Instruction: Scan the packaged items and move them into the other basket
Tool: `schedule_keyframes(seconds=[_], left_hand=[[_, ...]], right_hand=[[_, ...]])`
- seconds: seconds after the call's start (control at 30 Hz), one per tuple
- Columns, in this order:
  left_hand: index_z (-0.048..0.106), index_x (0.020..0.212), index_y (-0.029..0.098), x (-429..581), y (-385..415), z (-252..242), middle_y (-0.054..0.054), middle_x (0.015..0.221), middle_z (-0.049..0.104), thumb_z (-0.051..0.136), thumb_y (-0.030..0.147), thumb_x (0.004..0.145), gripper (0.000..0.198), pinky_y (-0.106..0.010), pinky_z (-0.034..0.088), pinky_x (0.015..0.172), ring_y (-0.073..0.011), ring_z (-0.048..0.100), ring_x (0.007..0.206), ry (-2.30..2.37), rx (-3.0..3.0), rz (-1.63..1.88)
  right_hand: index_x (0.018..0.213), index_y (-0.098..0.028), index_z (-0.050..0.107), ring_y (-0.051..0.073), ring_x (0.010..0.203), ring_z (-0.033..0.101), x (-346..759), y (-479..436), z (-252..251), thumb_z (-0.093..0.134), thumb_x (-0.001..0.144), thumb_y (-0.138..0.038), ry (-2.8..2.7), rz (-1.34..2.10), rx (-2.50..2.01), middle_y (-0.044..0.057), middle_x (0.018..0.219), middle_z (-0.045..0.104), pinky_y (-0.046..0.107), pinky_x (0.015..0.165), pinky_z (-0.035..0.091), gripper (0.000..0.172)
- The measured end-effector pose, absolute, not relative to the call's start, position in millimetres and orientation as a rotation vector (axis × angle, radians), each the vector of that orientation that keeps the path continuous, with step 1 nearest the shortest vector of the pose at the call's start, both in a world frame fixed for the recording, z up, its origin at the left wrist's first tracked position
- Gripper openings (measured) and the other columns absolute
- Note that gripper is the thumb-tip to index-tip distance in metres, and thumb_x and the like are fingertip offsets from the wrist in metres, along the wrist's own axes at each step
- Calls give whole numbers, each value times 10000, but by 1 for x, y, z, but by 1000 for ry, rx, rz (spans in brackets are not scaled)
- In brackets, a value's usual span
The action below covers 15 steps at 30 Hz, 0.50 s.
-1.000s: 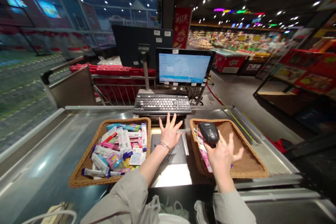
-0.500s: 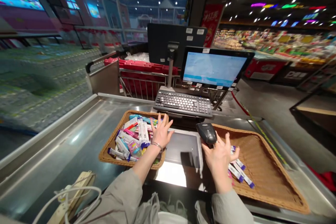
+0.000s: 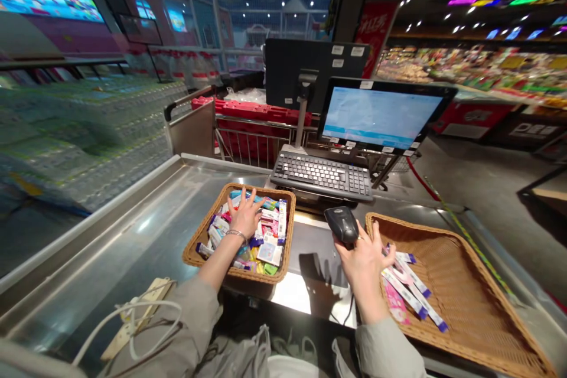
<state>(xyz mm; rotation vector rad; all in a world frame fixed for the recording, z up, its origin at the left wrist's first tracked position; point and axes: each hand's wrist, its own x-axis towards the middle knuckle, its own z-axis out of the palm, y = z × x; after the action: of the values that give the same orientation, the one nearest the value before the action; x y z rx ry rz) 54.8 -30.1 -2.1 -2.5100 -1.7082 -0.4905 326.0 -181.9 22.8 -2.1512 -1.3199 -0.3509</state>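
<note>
My left hand [image 3: 243, 218] is over the left wicker basket [image 3: 290, 236], fingers spread on the small packaged goods heaped inside. Among these, a narrow white-and-purple packet [image 3: 282, 221] and a pale square pack [image 3: 270, 253] lie right of the hand. With my right hand [image 3: 364, 260] I grip a black barcode scanner [image 3: 342, 224], its head tilted toward the left; its handle is mostly hidden by the hand. Just beyond that hand, several slim white-and-purple packets [image 3: 411, 286] and a pink packet [image 3: 396, 304] lie in the larger right wicker basket [image 3: 473, 295].
A keyboard [image 3: 321, 176] and a lit monitor [image 3: 383, 118] stand behind the baskets. At the lower left, a power strip [image 3: 135, 319] with white cables lies on the metal counter [image 3: 163, 218]. A trolley [image 3: 252, 136] with red crates stands beyond the counter.
My left hand has moved left and down from the basket's right edge onto the goods. My right hand keeps the scanner, which has turned slightly. The view has shifted a little leftward.
</note>
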Motion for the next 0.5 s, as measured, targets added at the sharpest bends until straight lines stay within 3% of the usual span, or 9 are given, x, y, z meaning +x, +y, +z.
schedule_keyframes(seconds=[0.5], left_hand=[[629,1182,411,-2,21,10,10,1537,342,605,164,774,477,-713,-78,1052,-349,127,1455,-1280,-2857,12]], right_hand=[[905,-228,680,315,1334,325,312,-169,20,442,818,-451,-1369,-335,-2132,66,1201,655,619,1043,71,337]])
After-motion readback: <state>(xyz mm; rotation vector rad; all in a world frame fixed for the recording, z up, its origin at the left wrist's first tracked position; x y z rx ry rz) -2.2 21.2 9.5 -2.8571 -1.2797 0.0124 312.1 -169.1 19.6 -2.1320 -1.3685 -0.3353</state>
